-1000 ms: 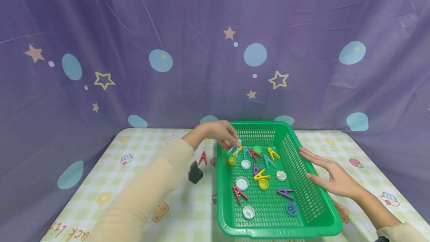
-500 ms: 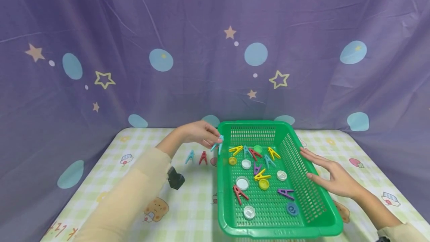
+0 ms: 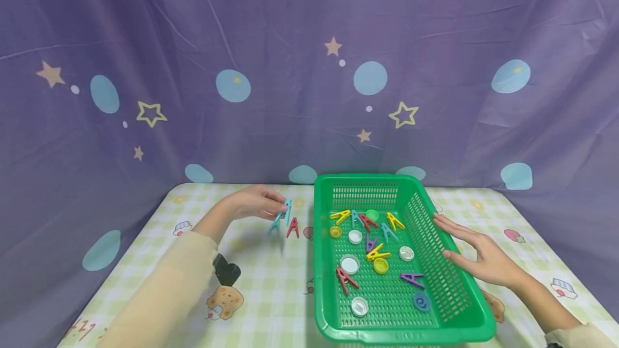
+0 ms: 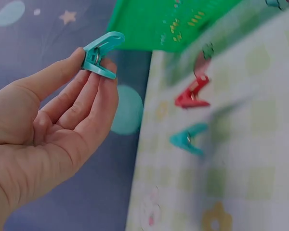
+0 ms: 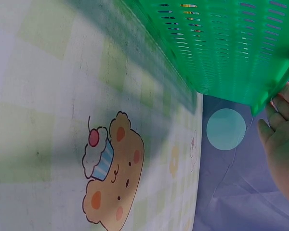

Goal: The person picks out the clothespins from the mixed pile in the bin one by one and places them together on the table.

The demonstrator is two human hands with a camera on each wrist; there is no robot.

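Note:
My left hand (image 3: 255,203) pinches a light blue clothespin (image 4: 102,50) between thumb and fingertips, above the table left of the basket. Beneath it on the tablecloth lie another light blue clothespin (image 4: 189,138) and a red clothespin (image 3: 293,227). My right hand (image 3: 486,259) rests on the right rim of a green plastic basket (image 3: 387,333), fingers extended. Inside the basket are several clothespins, among them a yellow clothespin (image 3: 394,221) and a purple clothespin (image 3: 412,280). Several round caps lie among them, such as a blue cap (image 3: 422,302) and a white cap (image 3: 350,265).
A checked tablecloth (image 3: 271,294) with cartoon prints covers the table. Behind it hangs a purple curtain (image 3: 271,138) with stars and dots. The basket's left wall stands between its contents and the loose clothespins.
My left hand has moved left, out of the basket and over its rim, carrying the light blue clothespin to above the loose clothespins. My right hand has stayed at the rim.

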